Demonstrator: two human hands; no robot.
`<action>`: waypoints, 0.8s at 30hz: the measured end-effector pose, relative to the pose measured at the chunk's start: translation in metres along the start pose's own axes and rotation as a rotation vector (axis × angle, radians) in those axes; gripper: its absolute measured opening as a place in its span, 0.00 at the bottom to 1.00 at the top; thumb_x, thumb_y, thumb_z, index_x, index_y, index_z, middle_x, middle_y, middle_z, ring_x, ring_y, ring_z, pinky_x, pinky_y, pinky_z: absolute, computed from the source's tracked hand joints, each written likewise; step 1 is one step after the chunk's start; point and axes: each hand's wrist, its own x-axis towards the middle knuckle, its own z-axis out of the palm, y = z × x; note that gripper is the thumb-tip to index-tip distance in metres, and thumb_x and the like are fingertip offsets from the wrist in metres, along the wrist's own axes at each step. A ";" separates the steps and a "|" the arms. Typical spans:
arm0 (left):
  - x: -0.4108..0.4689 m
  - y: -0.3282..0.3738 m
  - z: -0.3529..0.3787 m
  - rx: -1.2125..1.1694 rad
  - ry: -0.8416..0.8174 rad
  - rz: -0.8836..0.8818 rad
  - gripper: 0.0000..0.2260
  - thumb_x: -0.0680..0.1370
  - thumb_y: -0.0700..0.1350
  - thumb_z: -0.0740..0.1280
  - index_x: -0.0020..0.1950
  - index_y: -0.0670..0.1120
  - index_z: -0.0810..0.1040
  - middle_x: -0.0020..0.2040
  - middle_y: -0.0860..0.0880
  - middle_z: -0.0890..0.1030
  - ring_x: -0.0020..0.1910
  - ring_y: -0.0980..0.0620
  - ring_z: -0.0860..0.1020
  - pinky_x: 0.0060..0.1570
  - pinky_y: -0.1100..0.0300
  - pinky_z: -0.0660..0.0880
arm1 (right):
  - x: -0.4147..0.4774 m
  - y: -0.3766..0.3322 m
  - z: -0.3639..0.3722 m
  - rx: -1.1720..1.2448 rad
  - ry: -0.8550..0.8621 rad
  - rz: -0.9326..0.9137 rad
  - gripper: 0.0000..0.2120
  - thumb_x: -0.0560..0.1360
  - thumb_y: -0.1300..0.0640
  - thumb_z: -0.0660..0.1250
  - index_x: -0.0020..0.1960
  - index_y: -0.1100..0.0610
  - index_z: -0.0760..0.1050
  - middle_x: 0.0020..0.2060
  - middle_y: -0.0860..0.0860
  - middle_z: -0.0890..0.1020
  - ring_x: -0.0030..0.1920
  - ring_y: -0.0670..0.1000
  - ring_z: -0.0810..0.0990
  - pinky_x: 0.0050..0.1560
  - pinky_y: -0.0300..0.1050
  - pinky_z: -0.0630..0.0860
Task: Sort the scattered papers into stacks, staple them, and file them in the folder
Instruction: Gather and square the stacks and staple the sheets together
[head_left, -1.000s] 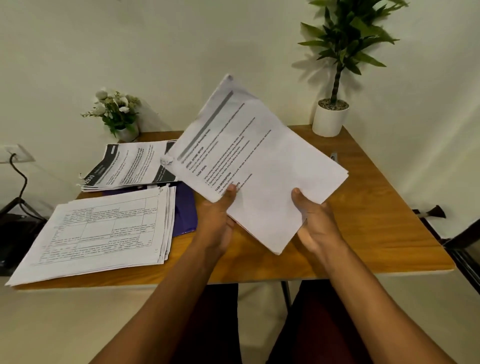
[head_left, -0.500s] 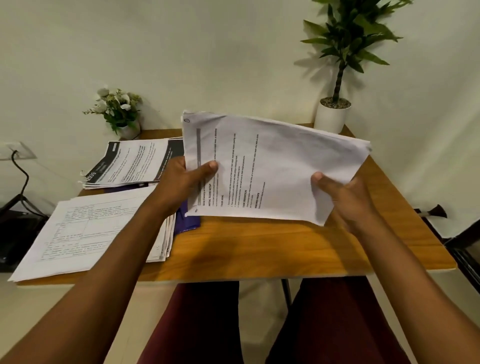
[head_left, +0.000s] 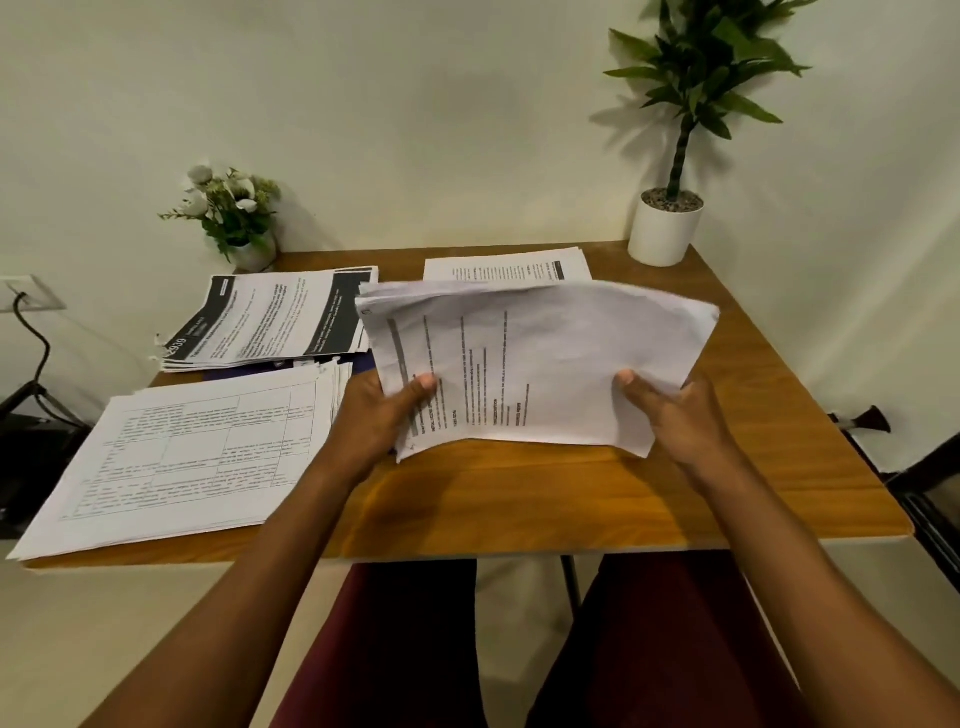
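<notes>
Left hand: my left hand (head_left: 379, 415) grips the near left corner of the sheaf, thumb on top and fingers curled underneath.
Right hand: my right hand (head_left: 675, 410) grips the near right edge the same way, thumb pressed on the top page.
Sheaf of printed pages (head_left: 561, 353): held sideways just above the middle of the wooden table (head_left: 519, 493), bowed upward, its far edges fanned and uneven.
Step, as I judge it: squaring this sheaf before it joins a stack or gets stapled.
How to do it well: I loosen both grips a little, stand the pages on one long edge and tap them on the bare wood in front of me, then turn them and tap a short edge. The pages are creased, so I press the bow flat first.
Sorted stacks: the grid-form stack (head_left: 197, 447) lies near left, the black-header stack (head_left: 270, 322) far left, and a third stack (head_left: 498, 267) far centre, partly hidden behind my sheaf.
Purple folder (head_left: 244, 371): only a sliver shows under the black-header stack, so that stack must be lifted before filing.
Stapler: I cannot see one.
Risk: loose inner pages slipping out if I relax too much.
</notes>
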 end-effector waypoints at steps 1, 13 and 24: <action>-0.002 -0.003 0.002 -0.016 -0.019 -0.023 0.05 0.80 0.45 0.69 0.55 0.49 0.82 0.47 0.54 0.88 0.47 0.52 0.87 0.48 0.56 0.84 | -0.001 0.005 0.001 -0.005 -0.010 0.014 0.06 0.78 0.55 0.72 0.49 0.46 0.76 0.47 0.40 0.80 0.47 0.40 0.79 0.44 0.37 0.75; 0.032 0.042 -0.015 0.377 -0.013 -0.037 0.10 0.81 0.52 0.69 0.56 0.47 0.81 0.45 0.52 0.85 0.39 0.57 0.85 0.37 0.60 0.80 | 0.026 -0.038 -0.006 -0.224 0.138 -0.374 0.42 0.73 0.46 0.77 0.80 0.46 0.58 0.77 0.45 0.66 0.77 0.45 0.64 0.75 0.51 0.68; 0.064 0.121 -0.020 0.698 -0.322 0.186 0.13 0.76 0.56 0.74 0.54 0.49 0.85 0.42 0.52 0.87 0.39 0.55 0.85 0.36 0.61 0.78 | 0.058 -0.074 0.023 -0.376 -0.389 -0.185 0.21 0.72 0.45 0.77 0.54 0.60 0.81 0.47 0.59 0.86 0.48 0.58 0.85 0.52 0.61 0.80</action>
